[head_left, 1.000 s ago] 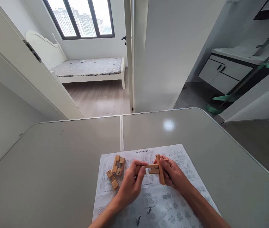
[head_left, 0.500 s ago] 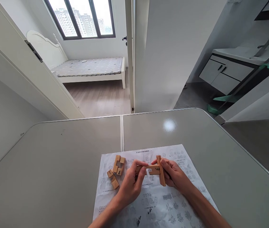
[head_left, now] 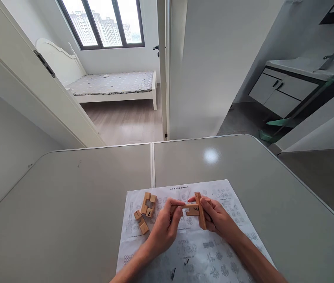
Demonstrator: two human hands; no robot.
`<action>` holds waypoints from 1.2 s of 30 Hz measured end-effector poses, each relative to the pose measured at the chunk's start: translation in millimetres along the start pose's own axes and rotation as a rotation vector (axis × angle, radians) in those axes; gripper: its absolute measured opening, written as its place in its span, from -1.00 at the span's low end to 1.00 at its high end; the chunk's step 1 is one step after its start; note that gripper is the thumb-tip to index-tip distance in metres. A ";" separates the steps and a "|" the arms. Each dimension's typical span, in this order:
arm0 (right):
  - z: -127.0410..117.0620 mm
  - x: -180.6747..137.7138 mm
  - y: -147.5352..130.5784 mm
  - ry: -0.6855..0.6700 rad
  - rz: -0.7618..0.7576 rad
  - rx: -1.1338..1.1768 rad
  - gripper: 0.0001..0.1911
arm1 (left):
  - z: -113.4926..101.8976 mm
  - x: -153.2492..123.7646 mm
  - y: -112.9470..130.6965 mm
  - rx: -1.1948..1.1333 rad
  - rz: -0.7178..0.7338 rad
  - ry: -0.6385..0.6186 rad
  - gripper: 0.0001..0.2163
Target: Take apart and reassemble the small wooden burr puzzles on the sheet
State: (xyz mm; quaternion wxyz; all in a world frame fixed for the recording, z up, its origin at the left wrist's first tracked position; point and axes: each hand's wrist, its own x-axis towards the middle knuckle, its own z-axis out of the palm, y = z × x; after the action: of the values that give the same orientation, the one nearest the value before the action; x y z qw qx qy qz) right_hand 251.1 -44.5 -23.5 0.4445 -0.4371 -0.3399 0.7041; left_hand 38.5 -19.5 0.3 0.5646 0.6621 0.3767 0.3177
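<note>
Just left of my left hand (head_left: 164, 228), loose, notched brown wooden blocks (head_left: 145, 201) lie on a white printed paper sheet (head_left: 202, 247); a stray leftward nudge could scatter them. That hand pinches a notched brown wooden bar (head_left: 192, 206). Its right end meets a straight brown wooden stick (head_left: 200, 212), gripped in my right hand (head_left: 218, 216); uneven pressure might jam the pieces or slip them apart.

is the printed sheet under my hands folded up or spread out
Spread out. The printed sheet lies open on the table, diagrams showing across it and notched wooden blocks on its left side. Near edge out of view.
</note>
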 end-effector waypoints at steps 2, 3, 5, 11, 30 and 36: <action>-1.4 -0.5 -1.1 -0.022 0.013 -0.001 -0.37 | -1.0 0.0 -0.2 0.002 0.008 -0.013 -0.73; -1.9 -0.6 -1.7 -0.029 0.020 -0.001 -0.36 | -1.4 -0.1 -0.5 0.008 0.007 -0.016 -0.73; -2.0 -0.6 -2.8 -0.030 0.034 -0.002 -0.34 | -1.6 -0.4 -1.3 0.022 -0.001 -0.016 -0.74; 2.8 0.3 -4.0 0.036 0.025 -0.052 -0.28 | -0.2 -0.2 -1.4 0.004 -0.015 -0.003 -0.74; 9.3 -0.5 -4.4 0.055 0.002 -0.060 -0.29 | 1.0 1.1 -5.8 -0.032 -0.029 -0.010 -0.73; 6.9 -2.1 -6.3 -0.009 0.026 -0.064 -0.29 | -1.4 0.9 -2.5 -0.008 -0.015 -0.036 -0.73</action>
State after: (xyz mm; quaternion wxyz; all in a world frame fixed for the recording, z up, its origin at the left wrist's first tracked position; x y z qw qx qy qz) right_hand 247.3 -44.7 -14.7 0.4199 -0.4523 -0.3584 0.7005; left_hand 37.4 -17.7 -2.0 0.5765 0.6626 0.3699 0.3030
